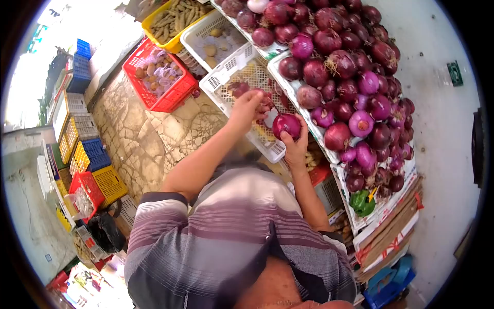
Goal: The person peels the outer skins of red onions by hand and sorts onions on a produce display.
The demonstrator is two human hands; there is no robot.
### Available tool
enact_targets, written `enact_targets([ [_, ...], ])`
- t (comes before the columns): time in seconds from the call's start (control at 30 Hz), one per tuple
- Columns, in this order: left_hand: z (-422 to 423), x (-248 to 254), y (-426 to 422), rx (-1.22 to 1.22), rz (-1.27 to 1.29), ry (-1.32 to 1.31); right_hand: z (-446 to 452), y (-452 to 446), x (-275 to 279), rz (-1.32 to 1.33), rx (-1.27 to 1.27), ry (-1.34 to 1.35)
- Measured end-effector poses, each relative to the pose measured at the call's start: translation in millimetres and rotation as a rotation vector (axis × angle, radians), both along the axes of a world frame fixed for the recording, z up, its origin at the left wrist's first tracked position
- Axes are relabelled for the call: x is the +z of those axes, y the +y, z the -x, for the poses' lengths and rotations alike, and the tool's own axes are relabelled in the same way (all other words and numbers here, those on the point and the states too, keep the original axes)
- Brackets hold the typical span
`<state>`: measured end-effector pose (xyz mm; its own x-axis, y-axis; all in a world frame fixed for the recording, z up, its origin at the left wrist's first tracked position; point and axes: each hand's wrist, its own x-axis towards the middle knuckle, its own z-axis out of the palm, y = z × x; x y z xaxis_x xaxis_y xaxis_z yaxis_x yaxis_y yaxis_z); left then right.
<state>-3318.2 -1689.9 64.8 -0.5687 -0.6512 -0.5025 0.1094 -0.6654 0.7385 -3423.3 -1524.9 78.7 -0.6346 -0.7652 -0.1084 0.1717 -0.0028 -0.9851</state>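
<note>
My right hand (pixel 296 147) holds a peeled, shiny purple-red onion (pixel 286 125), its fingers wrapped round the lower right side. To the left of the onion, my left hand (pixel 247 110) has its thumb and fingers pinched on dark red onion skin (pixel 266 101). Both hands are over a white plastic crate (pixel 222 95) with loose reddish skins in it. Beside the crate, a large heap of red onions (pixel 342 98) rests on a white-covered stand.
A red basket (pixel 172 100) of brown produce stands at the left on stone paving (pixel 154 134). Behind are a yellow crate (pixel 172 45) of knobbly roots and a white crate (pixel 193 38). A green pepper (pixel 362 205) lies by the onions. Stacked crates (pixel 92 154) line the far left.
</note>
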Motion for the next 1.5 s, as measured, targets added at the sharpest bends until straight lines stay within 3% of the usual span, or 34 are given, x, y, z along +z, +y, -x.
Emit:
enact_targets([
  [0.07, -14, 6, 11, -0.251, -0.023, 0.024, 2, 2, -5, -0.006, -0.001, 0.022],
  [0.17, -20, 26, 33, -0.340, -0.018, 0.051, -4, 1, 0, 0.026, -0.017, 0.004],
  [0.3, -18, 16, 44, -0.255, -0.016, 0.094, 2, 4, -10, 0.024, 0.061, 0.054],
  [0.43, -22, 17, 45, -0.265, 0.030, 0.054, 1, 2, 0, 0.081, 0.031, -0.264],
  [0.7, -23, 11, 42, -0.281, 0.156, -0.018, 4, 5, -13, 0.143, 0.015, -0.583],
  [0.8, -20, 13, 45, -0.288, 0.352, -0.030, 7, 8, -23, 0.145, 0.023, -0.660],
  [0.87, -19, 14, 45, -0.279, 0.315, -0.028, 8, 9, -18, 0.160, 0.051, -0.700],
  [1.2, -14, 17, 42, -0.201, 0.180, -0.052, 8, 12, -23, 0.147, 0.060, -0.391],
  [1.5, -11, 17, 45, -0.156, 0.225, -0.100, 14, 17, -38, 0.103, 0.114, -0.170],
])
